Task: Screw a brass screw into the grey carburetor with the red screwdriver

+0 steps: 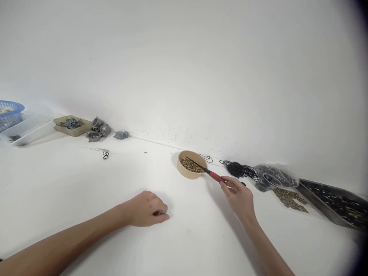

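My right hand (238, 194) grips a screwdriver (208, 172) with a red and black handle. Its dark shaft reaches up and left into a tan round bowl (184, 170) filled with small brass screws. My left hand (148, 209) rests on the white table (86, 184) as a loose fist, with nothing visible in it, a short way left and nearer than the bowl.
A pile of black rubber rings (238, 169), a clear bag of parts (274, 177), loose brass screws (290, 199) and a metal tray (330, 189) lie at the right. Grey metal castings (99, 129), a tan tray (71, 125), a clear tub (25, 128) and a blue basket (10, 113) stand at the far left.
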The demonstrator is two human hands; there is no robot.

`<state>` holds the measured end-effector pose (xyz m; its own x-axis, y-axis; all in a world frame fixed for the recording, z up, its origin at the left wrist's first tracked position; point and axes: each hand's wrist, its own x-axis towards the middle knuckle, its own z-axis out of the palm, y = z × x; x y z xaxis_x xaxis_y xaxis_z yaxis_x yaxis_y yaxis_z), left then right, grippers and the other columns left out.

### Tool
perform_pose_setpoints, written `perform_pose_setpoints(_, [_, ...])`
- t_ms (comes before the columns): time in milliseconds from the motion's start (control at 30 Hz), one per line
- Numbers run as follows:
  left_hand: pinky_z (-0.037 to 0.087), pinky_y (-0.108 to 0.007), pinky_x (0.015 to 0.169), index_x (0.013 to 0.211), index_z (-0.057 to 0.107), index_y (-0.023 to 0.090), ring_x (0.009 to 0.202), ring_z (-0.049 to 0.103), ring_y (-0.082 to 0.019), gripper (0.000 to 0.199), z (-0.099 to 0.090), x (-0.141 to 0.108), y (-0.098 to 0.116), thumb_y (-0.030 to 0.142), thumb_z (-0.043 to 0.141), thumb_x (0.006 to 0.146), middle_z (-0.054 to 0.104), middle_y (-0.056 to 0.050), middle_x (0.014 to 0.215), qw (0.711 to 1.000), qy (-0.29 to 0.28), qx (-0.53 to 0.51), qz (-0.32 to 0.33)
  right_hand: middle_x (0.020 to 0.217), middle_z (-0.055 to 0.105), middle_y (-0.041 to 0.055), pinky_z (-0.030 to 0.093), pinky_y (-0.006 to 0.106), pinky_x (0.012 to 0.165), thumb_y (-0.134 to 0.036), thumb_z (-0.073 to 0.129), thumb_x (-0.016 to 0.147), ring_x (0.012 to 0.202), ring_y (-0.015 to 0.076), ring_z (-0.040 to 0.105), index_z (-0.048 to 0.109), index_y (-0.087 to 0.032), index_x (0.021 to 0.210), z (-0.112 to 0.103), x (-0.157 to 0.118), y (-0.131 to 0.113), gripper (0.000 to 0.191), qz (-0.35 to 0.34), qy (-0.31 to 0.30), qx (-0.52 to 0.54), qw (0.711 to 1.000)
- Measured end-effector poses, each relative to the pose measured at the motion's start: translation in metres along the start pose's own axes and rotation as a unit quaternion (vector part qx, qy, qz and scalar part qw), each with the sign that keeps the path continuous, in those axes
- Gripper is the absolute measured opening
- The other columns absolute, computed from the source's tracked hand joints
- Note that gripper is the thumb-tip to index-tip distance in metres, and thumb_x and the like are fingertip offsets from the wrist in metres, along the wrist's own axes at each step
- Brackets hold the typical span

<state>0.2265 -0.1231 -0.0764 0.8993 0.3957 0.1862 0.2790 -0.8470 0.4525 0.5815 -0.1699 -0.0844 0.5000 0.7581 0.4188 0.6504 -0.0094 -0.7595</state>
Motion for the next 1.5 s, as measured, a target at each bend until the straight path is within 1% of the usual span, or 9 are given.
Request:
perform_pose_setpoints(133, [0.023,-0.025,0.052,0.059,0.036,0.017,0.046,0.025,-0.009,0.034,-0.001,0.000,0.001,0.024,0.050,0.089,0.036,0.006,0.050,1.000,0.006,-0.006,0.003,0.086,0.075,0.0055,0.062,0.038,0.078,-0.050,0.070,0.075,0.080,0.0255,0.073,0.074,-0.022,0.097,-0.008,0.003,-0.001,0.036,-0.016,0.029,-0.009,0.999])
perform_pose_setpoints(267, [0.023,-0.026,0.052,0.058,0.036,0.017,0.045,0.024,-0.009,0.035,-0.001,0.000,0.001,0.024,0.050,0.090,0.034,0.006,0.049,1.000,0.011,-0.006,0.009,0.089,0.074,0.0064,0.062,0.037,0.078,-0.052,0.070,0.074,0.083,0.0256,0.073,0.074,-0.021,0.097,-0.014,0.004,-0.006,0.038,-0.021,0.061,0.003,0.998])
perform_pose_setpoints(433, [0.023,-0.026,0.052,0.059,0.034,0.017,0.046,0.022,-0.009,0.035,-0.001,-0.001,0.000,0.024,0.050,0.089,0.032,0.006,0.049,1.000,0.007,0.000,0.003,0.094,0.075,0.0072,0.059,0.038,0.080,-0.054,0.068,0.077,0.086,0.0270,0.072,0.074,-0.022,0.101,-0.017,0.002,-0.012,0.041,-0.021,0.070,-0.007,0.997])
perform_pose_setpoints(533, [0.023,-0.026,0.052,0.059,0.035,0.017,0.046,0.024,-0.009,0.035,0.000,0.000,0.000,0.025,0.049,0.090,0.033,0.006,0.050,1.000,0.011,0.000,0.007,0.094,0.075,0.0077,0.059,0.037,0.077,-0.055,0.066,0.078,0.087,0.0275,0.072,0.074,-0.022,0.103,-0.016,0.003,-0.012,0.042,-0.031,0.078,-0.019,0.996])
perform_pose_setpoints(733, [0.024,-0.025,0.052,0.058,0.034,0.018,0.046,0.024,-0.009,0.036,0.001,0.001,0.000,0.026,0.048,0.091,0.033,0.006,0.050,1.000,0.007,-0.001,0.009,0.094,0.075,0.0088,0.059,0.036,0.078,-0.055,0.063,0.081,0.082,0.0256,0.072,0.074,-0.019,0.105,-0.007,0.008,-0.013,0.044,-0.064,0.080,-0.022,0.994])
perform_pose_setpoints(967, [0.024,-0.024,0.055,0.060,0.034,0.017,0.048,0.024,-0.009,0.035,0.001,0.000,-0.001,0.025,0.048,0.090,0.033,0.006,0.051,1.000,-0.013,0.005,-0.010,0.098,0.074,0.0090,0.059,0.036,0.081,-0.051,0.064,0.081,0.084,0.0239,0.072,0.074,-0.018,0.107,-0.003,0.017,-0.013,0.043,-0.055,0.080,0.001,0.995])
perform_pose_setpoints(1167, [0.024,-0.024,0.055,0.061,0.035,0.018,0.048,0.024,-0.009,0.034,0.001,0.000,-0.001,0.026,0.047,0.091,0.034,0.005,0.050,1.000,-0.012,0.008,-0.008,0.095,0.074,0.0083,0.059,0.036,0.082,-0.050,0.066,0.079,0.083,0.0235,0.071,0.074,-0.019,0.104,-0.005,0.015,-0.009,0.041,-0.057,0.080,0.003,0.995])
perform_pose_setpoints(1400, [0.024,-0.024,0.055,0.061,0.036,0.017,0.049,0.025,-0.009,0.033,0.001,-0.001,-0.001,0.026,0.049,0.090,0.034,0.006,0.052,1.000,-0.014,0.003,-0.010,0.090,0.075,0.0072,0.058,0.035,0.080,-0.050,0.068,0.077,0.081,0.0239,0.072,0.074,-0.020,0.104,-0.005,0.011,-0.008,0.041,-0.031,0.073,0.007,0.997])
perform_pose_setpoints(1500, [0.024,-0.025,0.055,0.061,0.035,0.017,0.049,0.024,-0.009,0.033,-0.001,-0.001,0.001,0.026,0.049,0.090,0.033,0.006,0.051,1.000,-0.016,-0.002,-0.014,0.088,0.075,0.0067,0.058,0.034,0.076,-0.050,0.069,0.076,0.081,0.0251,0.072,0.074,-0.021,0.103,-0.006,0.011,-0.004,0.040,-0.013,0.064,0.003,0.998])
